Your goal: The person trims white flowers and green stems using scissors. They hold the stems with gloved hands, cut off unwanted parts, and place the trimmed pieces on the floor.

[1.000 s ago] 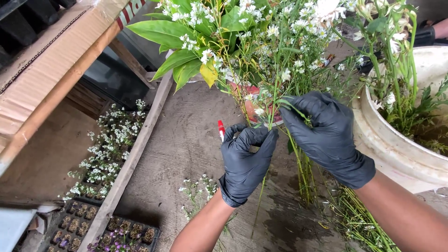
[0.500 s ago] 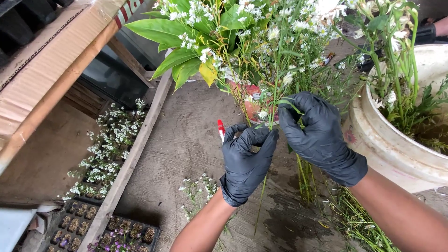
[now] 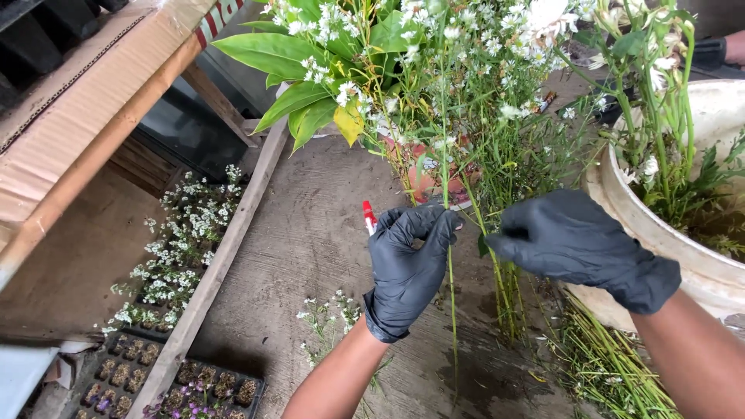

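Gloved grip over damp concrete bench

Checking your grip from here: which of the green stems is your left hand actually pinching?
The long thin stem under the left hand, hanging lower than the rest. The other stems bunch by the right hand.

Two hands in black disposable gloves: left hand, right hand. Glove material thin, slightly glossy, wrinkled at knuckles. Cuffs end at wrists, rolled edge. Forearms bare, no sleeves visible.
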